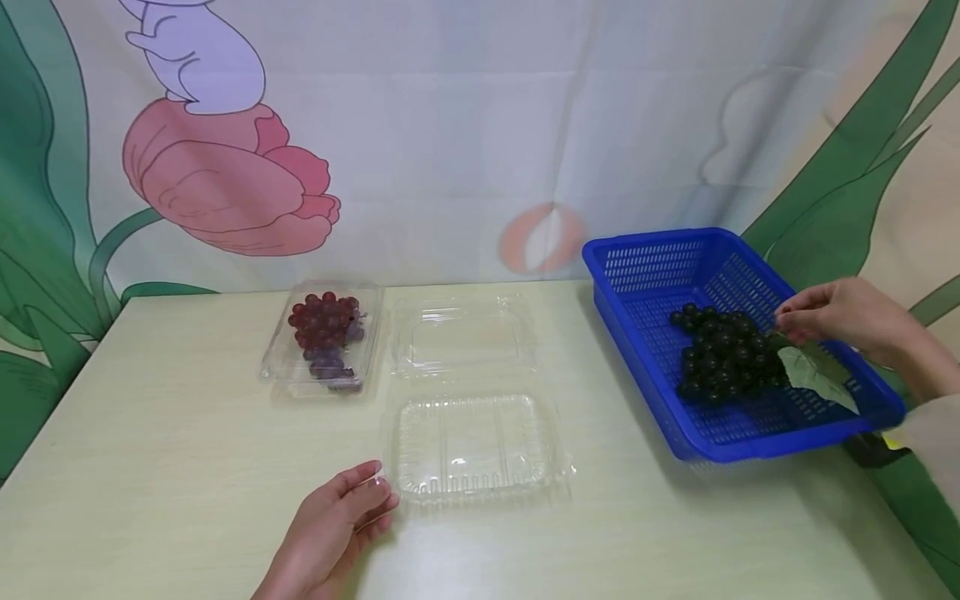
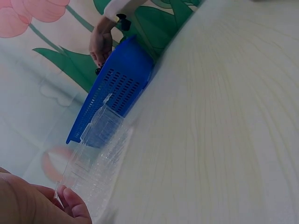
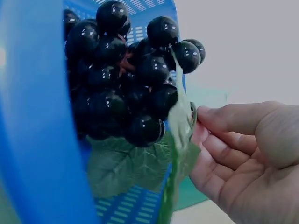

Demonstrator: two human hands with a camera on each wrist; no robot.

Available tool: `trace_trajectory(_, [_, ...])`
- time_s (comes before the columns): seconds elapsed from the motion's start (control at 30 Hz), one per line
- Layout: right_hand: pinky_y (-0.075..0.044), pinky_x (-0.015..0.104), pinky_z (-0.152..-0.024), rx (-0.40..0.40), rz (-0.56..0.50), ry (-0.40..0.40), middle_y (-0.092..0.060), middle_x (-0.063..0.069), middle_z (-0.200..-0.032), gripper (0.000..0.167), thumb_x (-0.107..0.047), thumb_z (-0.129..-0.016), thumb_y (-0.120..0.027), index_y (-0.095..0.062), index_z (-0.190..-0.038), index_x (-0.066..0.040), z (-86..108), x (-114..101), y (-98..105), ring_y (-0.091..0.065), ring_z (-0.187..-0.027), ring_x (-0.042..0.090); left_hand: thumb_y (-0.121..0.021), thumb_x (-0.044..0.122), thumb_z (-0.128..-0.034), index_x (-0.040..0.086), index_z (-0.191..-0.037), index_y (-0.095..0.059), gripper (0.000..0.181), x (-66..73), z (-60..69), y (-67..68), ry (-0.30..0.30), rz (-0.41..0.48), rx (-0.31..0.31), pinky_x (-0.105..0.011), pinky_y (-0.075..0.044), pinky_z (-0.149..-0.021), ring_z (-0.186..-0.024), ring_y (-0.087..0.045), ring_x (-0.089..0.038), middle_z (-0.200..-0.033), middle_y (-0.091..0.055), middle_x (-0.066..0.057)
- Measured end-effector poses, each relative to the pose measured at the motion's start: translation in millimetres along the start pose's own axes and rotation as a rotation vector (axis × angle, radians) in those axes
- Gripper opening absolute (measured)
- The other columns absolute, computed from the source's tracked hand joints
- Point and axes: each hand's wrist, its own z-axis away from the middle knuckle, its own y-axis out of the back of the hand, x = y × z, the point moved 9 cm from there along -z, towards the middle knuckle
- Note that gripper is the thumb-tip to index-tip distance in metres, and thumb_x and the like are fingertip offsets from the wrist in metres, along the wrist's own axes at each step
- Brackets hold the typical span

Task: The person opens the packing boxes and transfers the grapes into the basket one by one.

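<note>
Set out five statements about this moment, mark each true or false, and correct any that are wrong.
1. The right hand pinches the green stem of the black grape bunch. True.
2. That bunch lies directly on the table. False: it is in the blue basket.
3. The leftmost clamshell in the head view holds red and purple grapes. True.
4. The left hand has its fingers on the edge of the open clamshell. True.
5. The blue basket stands left of both clamshells in the head view. False: it stands right of both.
</note>
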Motion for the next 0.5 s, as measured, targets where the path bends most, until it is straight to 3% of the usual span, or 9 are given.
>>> trace_trajectory(0.07, [-0.058,0.053,-0.086,-0.014,0.004,-0.005,-0.073,0.016,-0.107,0.041,-0.02,-0.109,-0.056,-0.058,-0.131,0.015,2.1,4.4,0.7,-0.07,-0.091,0.023,-0.057,0.008,-0.1056,-0.008,-0.148,-0.039,0.049,-0.1,-0.3,-0.3,0.004,0.002,0.003,-0.026,-0.057,-0.078,-0.093,-0.064,-0.015,-0.11,-0.061,-0.01])
trace_trajectory(0.3, [-0.059,0.035,-0.069,-0.074,0.025,-0.018,-0.071,0.011,-0.095,0.025,-0.002,-0.106,-0.051,-0.065,-0.114,0.018,9.8,15.3,-0.3,-0.064,-0.083,0.024,-0.057,0.007,-0.1056,-0.009,-0.148,-0.038,0.049,-0.6,-1.0,-2.1,0.004,0.002,-0.004,-0.026,-0.057,-0.078,-0.094,-0.064,-0.016,-0.11,-0.061,-0.009])
trace_trajectory(0.5, [-0.058,0.037,-0.063,-0.079,0.191,-0.007,-0.067,0.007,-0.079,0.021,-0.002,-0.1,-0.056,-0.07,-0.097,0.014,15.0,18.6,-0.9,-0.064,-0.072,0.023,-0.057,0.007,-0.1055,-0.009,-0.148,-0.038,0.049,-1.4,-1.3,-2.1,-0.001,-0.002,-0.009,-0.026,-0.057,-0.079,-0.095,-0.065,-0.016,-0.111,-0.061,-0.009])
